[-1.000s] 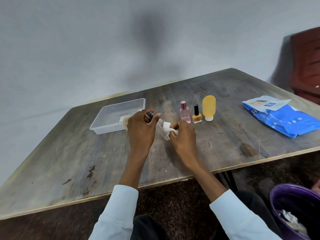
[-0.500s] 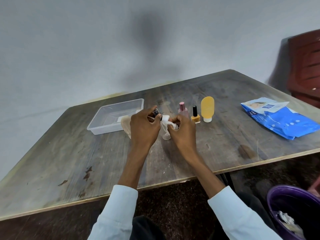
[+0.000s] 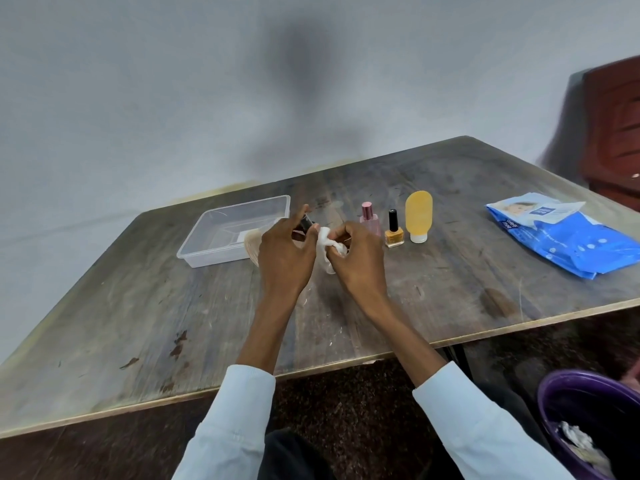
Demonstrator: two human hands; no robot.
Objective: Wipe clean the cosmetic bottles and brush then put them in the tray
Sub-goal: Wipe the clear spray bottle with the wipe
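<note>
The left hand (image 3: 282, 252) pinched the brush (image 3: 306, 224) by its dark handle, its pale bristles showing just beyond that hand's little-finger side, while the right hand (image 3: 356, 252) pinched a bunched wipe (image 3: 327, 242) against it; the wipe would do best drawn along the handle with the left fingers firm. The tray (image 3: 207, 251) lay just beyond the left fingers, three bottles (image 3: 394, 230) past the right fingers; a worn, stained table (image 3: 138, 323) stood by a grey wall.
</note>
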